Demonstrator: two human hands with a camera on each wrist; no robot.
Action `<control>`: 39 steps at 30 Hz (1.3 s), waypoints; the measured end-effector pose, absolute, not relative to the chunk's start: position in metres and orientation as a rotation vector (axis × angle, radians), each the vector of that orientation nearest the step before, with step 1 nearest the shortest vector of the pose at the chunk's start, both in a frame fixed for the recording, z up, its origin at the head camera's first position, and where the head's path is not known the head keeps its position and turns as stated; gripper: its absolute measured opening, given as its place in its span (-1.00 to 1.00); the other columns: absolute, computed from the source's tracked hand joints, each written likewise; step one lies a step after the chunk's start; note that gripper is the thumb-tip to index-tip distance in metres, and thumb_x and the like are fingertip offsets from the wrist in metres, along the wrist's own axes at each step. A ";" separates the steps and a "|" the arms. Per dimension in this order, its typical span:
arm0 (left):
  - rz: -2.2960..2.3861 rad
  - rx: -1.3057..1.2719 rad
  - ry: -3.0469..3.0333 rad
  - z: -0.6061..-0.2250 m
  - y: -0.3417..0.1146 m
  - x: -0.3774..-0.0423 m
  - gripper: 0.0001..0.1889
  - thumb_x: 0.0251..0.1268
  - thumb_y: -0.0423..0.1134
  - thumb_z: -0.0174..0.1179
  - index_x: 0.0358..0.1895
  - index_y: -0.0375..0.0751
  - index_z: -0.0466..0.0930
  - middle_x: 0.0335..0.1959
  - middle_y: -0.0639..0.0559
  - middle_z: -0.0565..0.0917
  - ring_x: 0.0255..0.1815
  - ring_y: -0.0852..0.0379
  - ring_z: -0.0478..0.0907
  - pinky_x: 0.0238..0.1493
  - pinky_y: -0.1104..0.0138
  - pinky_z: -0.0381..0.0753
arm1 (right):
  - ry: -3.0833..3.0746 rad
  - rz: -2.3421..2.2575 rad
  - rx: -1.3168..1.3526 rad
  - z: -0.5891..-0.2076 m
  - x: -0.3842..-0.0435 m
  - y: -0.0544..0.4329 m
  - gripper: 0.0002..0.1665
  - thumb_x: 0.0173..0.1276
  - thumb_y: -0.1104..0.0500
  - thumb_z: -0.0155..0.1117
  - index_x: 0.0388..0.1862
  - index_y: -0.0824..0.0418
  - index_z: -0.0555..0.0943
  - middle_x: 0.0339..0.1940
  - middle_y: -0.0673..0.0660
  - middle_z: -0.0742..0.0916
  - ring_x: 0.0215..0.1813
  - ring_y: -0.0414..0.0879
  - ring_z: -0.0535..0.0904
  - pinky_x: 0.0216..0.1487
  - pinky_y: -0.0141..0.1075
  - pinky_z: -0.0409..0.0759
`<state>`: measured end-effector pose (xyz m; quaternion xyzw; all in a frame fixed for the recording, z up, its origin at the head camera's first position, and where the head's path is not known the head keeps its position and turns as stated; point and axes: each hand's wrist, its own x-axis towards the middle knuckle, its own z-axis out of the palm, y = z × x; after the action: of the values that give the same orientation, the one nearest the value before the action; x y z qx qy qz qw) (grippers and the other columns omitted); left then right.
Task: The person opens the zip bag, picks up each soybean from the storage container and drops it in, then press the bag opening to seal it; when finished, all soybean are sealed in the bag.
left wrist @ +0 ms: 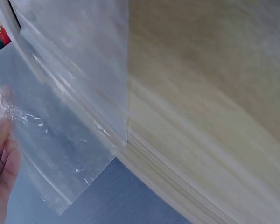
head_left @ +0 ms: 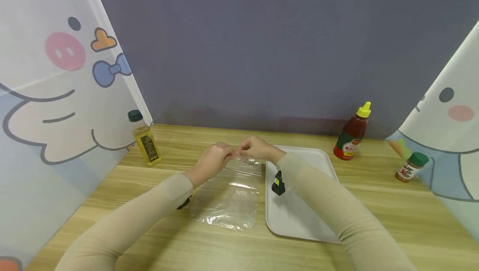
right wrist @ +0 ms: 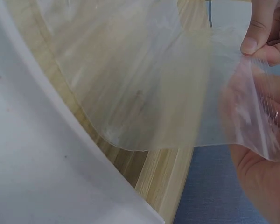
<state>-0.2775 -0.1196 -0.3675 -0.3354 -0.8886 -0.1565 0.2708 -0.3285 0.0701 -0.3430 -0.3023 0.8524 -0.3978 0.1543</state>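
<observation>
A clear plastic zip bag [head_left: 228, 198] hangs from both hands at its top edge, its lower part spread over the wooden table. My left hand [head_left: 213, 157] pinches the top edge from the left, and my right hand [head_left: 259, 149] pinches it close beside. The fingertips of the two hands nearly meet in the head view. In the left wrist view the bag [left wrist: 70, 107] stretches away from pinching fingers [left wrist: 9, 163]. Ridged zip lines cross the bag [right wrist: 177, 93] near the hands in the right wrist view, where one hand shows through the film.
Under my right forearm lies a white tray [head_left: 295, 221], just right of the bag. A yellow oil bottle [head_left: 149, 146] stands at the back left. A red sauce bottle [head_left: 349, 138] and a green-capped jar [head_left: 409, 168] stand at the right. A dark grey panel [head_left: 239, 55] closes off the back.
</observation>
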 end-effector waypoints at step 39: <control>-0.315 -1.179 -2.357 -0.362 -0.109 -0.227 -0.92 0.12 -0.28 0.37 -0.29 -0.08 0.77 -0.35 0.15 0.74 -0.27 0.21 0.66 -0.06 0.34 0.69 | 2.588 -1.210 -0.666 -0.330 -0.348 0.080 -0.81 0.35 0.28 0.22 -0.22 0.37 0.72 -0.31 0.31 0.75 -0.51 -0.18 0.60 -0.21 -0.12 0.75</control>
<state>-0.2268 -0.1090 -0.3623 -0.4311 -0.8618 -0.1151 0.2414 -0.3479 0.0800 -0.3298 -0.2259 0.8774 -0.4103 0.1039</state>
